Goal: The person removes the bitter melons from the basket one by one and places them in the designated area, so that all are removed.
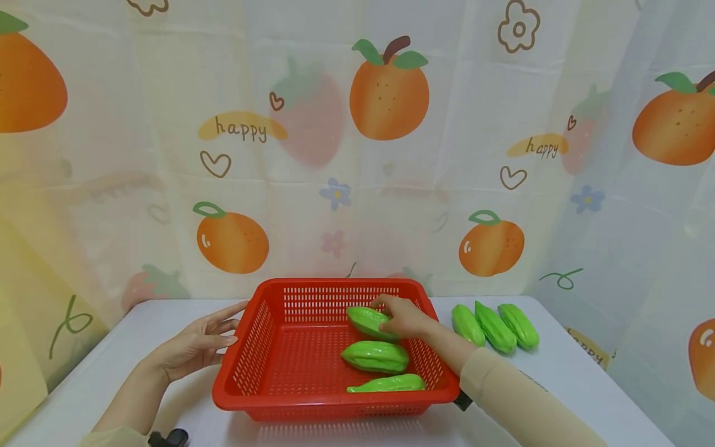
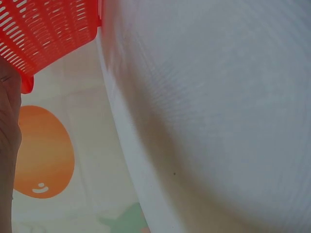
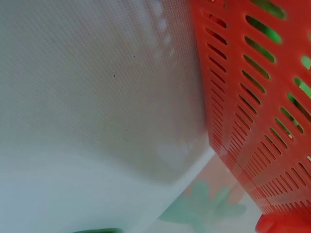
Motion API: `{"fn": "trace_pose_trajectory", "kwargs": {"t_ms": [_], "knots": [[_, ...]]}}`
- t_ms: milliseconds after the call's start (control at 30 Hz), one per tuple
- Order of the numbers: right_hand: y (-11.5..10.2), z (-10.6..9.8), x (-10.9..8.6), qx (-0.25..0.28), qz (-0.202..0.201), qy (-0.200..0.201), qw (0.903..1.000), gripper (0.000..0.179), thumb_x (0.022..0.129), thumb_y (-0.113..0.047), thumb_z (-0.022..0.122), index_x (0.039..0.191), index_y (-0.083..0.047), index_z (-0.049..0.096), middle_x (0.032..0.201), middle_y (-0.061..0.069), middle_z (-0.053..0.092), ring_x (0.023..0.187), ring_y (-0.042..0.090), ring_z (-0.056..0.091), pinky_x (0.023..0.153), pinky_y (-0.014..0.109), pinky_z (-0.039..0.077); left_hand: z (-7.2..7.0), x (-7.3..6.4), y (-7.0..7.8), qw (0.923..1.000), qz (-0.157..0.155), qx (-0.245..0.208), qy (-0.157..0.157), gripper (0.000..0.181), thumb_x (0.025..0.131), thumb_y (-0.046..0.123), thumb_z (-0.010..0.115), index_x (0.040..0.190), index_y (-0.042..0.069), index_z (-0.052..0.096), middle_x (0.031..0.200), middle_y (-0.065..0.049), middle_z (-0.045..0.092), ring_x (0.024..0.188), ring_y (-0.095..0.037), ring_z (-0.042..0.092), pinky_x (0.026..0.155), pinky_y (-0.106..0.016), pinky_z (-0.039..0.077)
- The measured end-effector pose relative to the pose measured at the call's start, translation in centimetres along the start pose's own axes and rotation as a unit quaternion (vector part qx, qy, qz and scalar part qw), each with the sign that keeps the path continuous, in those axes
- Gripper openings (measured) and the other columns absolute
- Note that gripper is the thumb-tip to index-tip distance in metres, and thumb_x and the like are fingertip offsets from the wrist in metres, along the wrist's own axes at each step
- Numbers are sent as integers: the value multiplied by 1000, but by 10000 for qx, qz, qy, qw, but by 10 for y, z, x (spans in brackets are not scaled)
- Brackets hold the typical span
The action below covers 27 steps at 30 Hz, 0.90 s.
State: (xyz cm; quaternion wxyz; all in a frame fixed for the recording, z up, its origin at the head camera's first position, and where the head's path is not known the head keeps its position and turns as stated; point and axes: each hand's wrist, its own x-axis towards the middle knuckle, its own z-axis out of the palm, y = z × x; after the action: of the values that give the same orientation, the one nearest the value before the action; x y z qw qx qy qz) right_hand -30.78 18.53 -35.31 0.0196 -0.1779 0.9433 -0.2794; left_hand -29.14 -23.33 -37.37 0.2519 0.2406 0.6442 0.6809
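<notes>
The left hand [image 1: 198, 344], at lower left of the frame, has fingers extended and parted, the thumb reaching the side of a red basket [image 1: 335, 400] at lower centre; it does not appear to enclose the rim. The right hand [image 1: 404, 316], right of centre, curls fingers and thumb about the right end of the rear gourd [image 1: 365, 320], inside the basket. Below it in the frame lie the middle gourd [image 1: 377, 357] and the front gourd [image 1: 391, 383]. Possible faults: the held gourd, gripped near one end, could pivot or slip on its smooth skin; the right forearm, crossing the basket's right rim, could nudge it askew if the left hand gives little restraint. Materials: slotted, glossy plastic with a rolled rim; shiny, ribbed, tapering gourds, three more [image 1: 494, 326] at lower right on a white, fine-woven tablecloth [image 1: 558, 360].
</notes>
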Motion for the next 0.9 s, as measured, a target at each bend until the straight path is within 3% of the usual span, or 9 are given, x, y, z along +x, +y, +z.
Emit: {"fn": "trace_pose_trajectory", "kwargs": {"t_ms": [233,467,900], "knots": [[2,0,1,207,-89,170,9996,43,87,-5,71,128,-10,60,123,11,67,109,27,65,89,41,56,0,0,1,10000,-82,29,44,63,101,9,47,157,27,24,127,8,61,108,-9,66,91,-35,58],[0,-3,1,519,-35,316,9981,42,87,-8,71,128,-12,60,118,11,66,104,23,62,80,33,55,0,0,1,9998,-141,95,109,66,101,11,48,159,23,18,126,8,61,108,-9,66,92,-36,58],[-4,-17,-7,1108,-183,496,9924,44,89,-11,70,131,-11,58,119,13,67,103,25,66,79,33,57,0,1,2,9999,-114,93,64,65,101,9,47,158,25,21,126,8,61,107,-9,67,92,-36,58]]}}
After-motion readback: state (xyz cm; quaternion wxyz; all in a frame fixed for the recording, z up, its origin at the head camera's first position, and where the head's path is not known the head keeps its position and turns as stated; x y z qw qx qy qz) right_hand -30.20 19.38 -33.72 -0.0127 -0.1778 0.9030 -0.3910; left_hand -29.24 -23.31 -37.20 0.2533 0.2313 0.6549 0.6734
